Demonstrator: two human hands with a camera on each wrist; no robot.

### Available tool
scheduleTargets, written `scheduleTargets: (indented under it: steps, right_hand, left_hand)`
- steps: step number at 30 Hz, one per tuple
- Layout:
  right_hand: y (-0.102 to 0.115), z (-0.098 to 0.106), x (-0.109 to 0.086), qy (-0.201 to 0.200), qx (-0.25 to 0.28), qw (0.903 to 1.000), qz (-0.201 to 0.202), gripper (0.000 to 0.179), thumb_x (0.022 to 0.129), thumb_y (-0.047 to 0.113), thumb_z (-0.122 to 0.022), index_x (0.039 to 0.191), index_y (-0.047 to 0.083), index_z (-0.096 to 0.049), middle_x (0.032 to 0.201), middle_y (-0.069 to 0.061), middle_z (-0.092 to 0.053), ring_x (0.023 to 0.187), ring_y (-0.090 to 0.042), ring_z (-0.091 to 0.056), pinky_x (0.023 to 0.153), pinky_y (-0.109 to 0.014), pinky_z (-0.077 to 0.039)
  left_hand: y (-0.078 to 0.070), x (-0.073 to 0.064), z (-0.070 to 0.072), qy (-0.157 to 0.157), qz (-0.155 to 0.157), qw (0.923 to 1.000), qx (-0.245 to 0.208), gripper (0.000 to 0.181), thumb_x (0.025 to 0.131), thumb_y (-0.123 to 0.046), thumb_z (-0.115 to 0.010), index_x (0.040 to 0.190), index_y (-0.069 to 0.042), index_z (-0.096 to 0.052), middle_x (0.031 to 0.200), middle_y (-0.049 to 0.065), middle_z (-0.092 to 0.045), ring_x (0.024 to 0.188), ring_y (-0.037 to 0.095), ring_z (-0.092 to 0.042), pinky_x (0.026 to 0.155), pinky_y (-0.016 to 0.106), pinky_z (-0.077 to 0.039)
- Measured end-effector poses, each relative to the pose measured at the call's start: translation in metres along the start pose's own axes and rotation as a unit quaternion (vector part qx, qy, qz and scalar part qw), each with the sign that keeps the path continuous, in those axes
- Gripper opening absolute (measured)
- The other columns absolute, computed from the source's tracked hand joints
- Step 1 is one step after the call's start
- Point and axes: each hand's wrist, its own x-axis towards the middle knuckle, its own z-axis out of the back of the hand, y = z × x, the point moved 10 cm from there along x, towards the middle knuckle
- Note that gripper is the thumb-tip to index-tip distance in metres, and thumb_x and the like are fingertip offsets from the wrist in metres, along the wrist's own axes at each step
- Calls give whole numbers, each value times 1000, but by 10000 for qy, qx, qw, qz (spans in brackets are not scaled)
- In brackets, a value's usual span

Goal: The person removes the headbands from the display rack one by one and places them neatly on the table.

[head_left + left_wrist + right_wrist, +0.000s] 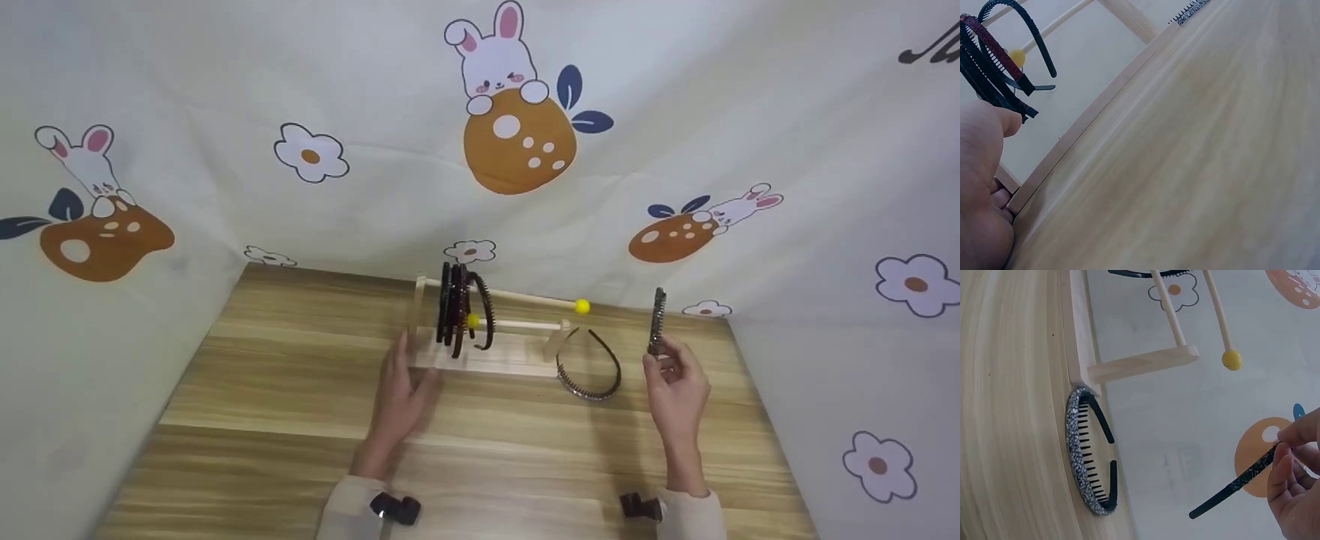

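Observation:
My right hand (679, 382) pinches one end of a dark glittery headband (658, 319) with comb teeth and holds it up, right of the rack. In the right wrist view its smooth black end slants down, away from the fingertips. At the left end of a wooden headband rack (517, 367) is my left hand (401, 394), its fingers extended along the rack's end and thumb spread toward the front. Several dark headbands (454, 311), one of them reddish, hang on the rack's rod near that hand. A silver glittery toothed headband (1078, 450) lies beside the rack's right end.
The rack's rear rod ends in a yellow ball (582, 306); another yellow ball (472, 321) shows by the hanging headbands. A wood-grain table (300, 420) carries everything. Cloth walls (360, 217) printed with rabbits and flowers enclose its back and sides.

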Motion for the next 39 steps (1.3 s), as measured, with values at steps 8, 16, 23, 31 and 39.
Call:
scheduleTargets:
  steps: [8, 16, 23, 31, 39]
  right_hand:
    - [-15, 14, 0, 49, -536, 9985, -17, 33, 93, -22, -72, 125, -14, -72, 110, -29, -75, 78, 3, -61, 68, -6, -52]
    - [-33, 25, -1, 103, -911, 9952, -331, 33, 94, -24, -68, 126, -17, -71, 111, -35, -75, 73, 4, -60, 62, -7, -51]
    - [-46, 33, -2, 163, -912, 9943, -527, 31, 96, -17, -72, 126, -10, -74, 112, -29, -76, 73, 4, -63, 59, -10, -54]
    - [-65, 33, -3, 317, -1441, 9880, -465, 30, 97, 3, -86, 125, -3, -78, 108, -24, -79, 75, 3, -64, 65, -9, -53]
    - [-85, 37, -7, 647, -1728, 9776, -1013, 27, 103, 23, -83, 116, 0, -79, 112, -17, -75, 80, -4, -64, 64, -14, -51]
  left_hand:
    - [0, 0, 0, 16, -19, 9999, 163, 87, 111, -28, -71, 177, -10, -18, 179, 23, -26, 160, 50, -34, 126, 76, -31]
    - [1, 1, 1, 19, -78, 9996, 267, 86, 111, -28, -70, 177, -7, -19, 180, 25, -21, 160, 51, -32, 128, 74, -30]
    - [1, 2, 1, -34, -17, 9998, 196, 87, 110, -26, -72, 177, -10, -20, 176, 25, -31, 154, 50, -42, 124, 75, -37]
    - [1, 1, 2, -49, -5, 9997, 220, 86, 110, -23, -71, 177, -9, -19, 178, 26, -25, 153, 53, -41, 124, 75, -36]
    - [0, -1, 1, -4, -2, 9995, 302, 86, 111, -26, -70, 177, -8, -18, 179, 27, -22, 159, 54, -33, 125, 78, -31]
